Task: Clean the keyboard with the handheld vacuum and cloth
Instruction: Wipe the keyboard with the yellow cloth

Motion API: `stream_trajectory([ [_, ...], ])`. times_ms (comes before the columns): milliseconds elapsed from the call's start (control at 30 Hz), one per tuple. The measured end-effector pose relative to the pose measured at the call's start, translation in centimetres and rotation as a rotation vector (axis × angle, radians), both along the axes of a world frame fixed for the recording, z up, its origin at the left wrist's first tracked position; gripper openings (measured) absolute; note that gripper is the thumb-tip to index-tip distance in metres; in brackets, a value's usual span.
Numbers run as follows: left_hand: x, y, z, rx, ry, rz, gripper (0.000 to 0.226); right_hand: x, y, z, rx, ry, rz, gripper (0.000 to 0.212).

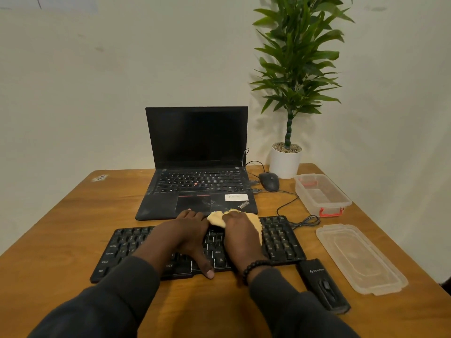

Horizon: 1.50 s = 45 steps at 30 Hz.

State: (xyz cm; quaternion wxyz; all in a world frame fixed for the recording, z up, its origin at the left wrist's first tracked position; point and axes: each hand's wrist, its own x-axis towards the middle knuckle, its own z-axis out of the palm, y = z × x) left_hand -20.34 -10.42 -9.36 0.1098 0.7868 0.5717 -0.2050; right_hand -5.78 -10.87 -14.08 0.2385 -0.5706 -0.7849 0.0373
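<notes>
While the right hand [240, 237] presses the yellow cloth [253, 222] onto the keyboard [280, 240], the left hand [188, 234] lies flat across the middle keys, apparently to keep the board from sliding on the wooden table [61, 228]. The keyboard sits at the near centre of the table, directly in front of the open laptop [195, 167], within easy reach of both forearms.

Left hand: palm down, fingers extended toward the far edge of the keyboard, thumb stretched back to its near edge. It holds nothing.

Right hand: palm down on the cloth, fingers over its bunched front edge near the top row. Whether the fingers curl into the fabric or only press it flat cannot be determined. The cloth shows at the fingertips and along the outer side of the hand, beside the number pad.

The handheld vacuum [322, 286] lies on the table just right of the keyboard's near corner, untouched, which suggests the wiping stage is in hand. A clear plastic tub [322, 193] and its lid [361, 259] rest further right, well apart from the work.
</notes>
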Motion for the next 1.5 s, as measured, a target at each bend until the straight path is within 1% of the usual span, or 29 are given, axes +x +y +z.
stream_trajectory([
  [33,0.0,-0.1,0.1,0.001,0.009,0.002,0.139,0.9,0.7,0.5,-0.065,0.085,-0.032,0.032],
  [67,0.2,-0.1,0.2,0.001,0.02,0.004,0.14,2.0,1.2,1.3,-0.165,0.242,-0.083,0.026],
  [100,0.4,-0.2,0.3,-0.003,0.037,0.003,0.14,3.3,1.6,2.3,-0.266,0.478,-0.154,0.022],
  [167,0.9,-0.3,0.6,-0.018,0.044,-0.002,0.141,6.0,1.5,4.2,-0.413,1.137,-0.258,0.018],
  [200,1.1,-0.4,0.7,-0.028,0.014,-0.001,0.142,7.2,0.9,5.1,-0.481,1.464,-0.263,0.016],
  [233,1.3,-0.4,0.7,-0.039,-0.036,0.004,0.143,8.4,0.3,5.6,-0.527,1.726,-0.254,0.015],
  [267,1.5,-0.4,0.7,-0.046,-0.092,0.007,0.143,9.6,-0.2,5.8,-0.54,1.91,-0.234,0.016],
  [300,1.9,-0.4,0.6,-0.048,-0.134,0.005,0.143,10.5,-0.9,5.9,-0.53,2.016,-0.207,0.021],
  [333,2.3,-0.4,0.5,-0.041,-0.157,-0.002,0.143,11.1,-1.6,5.7,-0.504,2.051,-0.182,0.028],
  [367,2.7,-0.4,0.3,-0.032,-0.162,-0.011,0.143,11.4,-2.1,5.4,-0.468,2.025,-0.18,0.035],
  [400,3.1,-0.6,0.1,-0.024,-0.158,-0.019,0.143,11.5,-2.6,5.1,-0.422,1.933,-0.207,0.039],
  [433,3.3,-0.6,-0.1,-0.014,-0.152,-0.023,0.144,11.3,-3.2,4.8,-0.362,1.785,-0.252,0.041],
  [467,3.5,-0.7,-0.3,-0.003,-0.151,-0.024,0.144,10.9,-3.7,4.4,-0.282,1.582,-0.311,0.041],
  [533,3.4,-0.6,-0.7,0.022,-0.172,-0.02,0.146,10.0,-4.5,3.3,-0.054,1.034,-0.384,0.035],
  [567,3.3,-0.6,-0.9,0.034,-0.184,-0.019,0.148,9.4,-4.7,2.5,0.045,0.736,-0.36,0.03],
  [600,3.3,-0.5,-1.0,0.043,-0.192,-0.018,0.149,8.7,-4.9,1.8,0.11,0.481,-0.303,0.028],
  [633,3.2,-0.4,-1.1,0.051,-0.197,-0.017,0.151,7.9,-5.1,1.0,0.128,0.291,-0.229,0.028],
  [667,3.2,-0.4,-1.3,0.058,-0.199,-0.016,0.152,7.1,-5.4,0.2,0.116,0.153,-0.165,0.03],
  [733,3.1,-0.3,-1.6,0.07,-0.196,-0.018,0.154,5.9,-5.9,-0.9,0.087,-0.022,-0.107,0.038],
  [767,3.1,-0.3,-1.6,0.074,-0.196,-0.019,0.153,5.5,-5.9,-1.1,0.083,-0.051,-0.104,0.04],
  [833,3.1,-0.3,-1.7,0.085,-0.201,-0.029,0.153,4.9,-5.7,-0.8,0.066,-0.028,-0.087,0.042],
  [900,3.2,-0.3,-1.7,0.099,-0.184,-0.051,0.152,4.3,-5.5,-0.4,0.053,-0.006,-0.001,0.042],
  [1000,3.3,-0.2,-1.4,0.096,-0.153,-0.059,0.152,4.4,-5.6,0.4,0.066,-0.087,0.081,0.039],
  [1067,3.3,-0.5,-1.1,0.088,-0.153,-0.049,0.151,5.7,-5.3,0.9,0.071,-0.132,0.049,0.035],
  [1167,3.4,-0.8,-0.9,0.094,-0.172,-0.034,0.15,6.1,-4.9,1.5,0.041,-0.133,-0.062,0.035],
  [1300,3.5,-0.4,-1.0,0.093,-0.163,-0.047,0.151,3.9,-6.0,1.1,0.019,-0.1,0.081,0.035],
  [1367,3.4,-0.5,-0.9,0.086,-0.166,-0.036,0.15,5.0,-5.6,1.0,0.029,-0.092,0.088,0.035],
  [1433,3.2,-0.8,-0.9,0.092,-0.18,-0.022,0.15,6.3,-5.2,1.0,0.06,-0.098,0.004,0.034],
  [1500,3.2,-1.0,-1.0,0.096,-0.192,-0.015,0.15,6.0,-5.4,1.0,0.041,-0.109,-0.05,0.034],
])
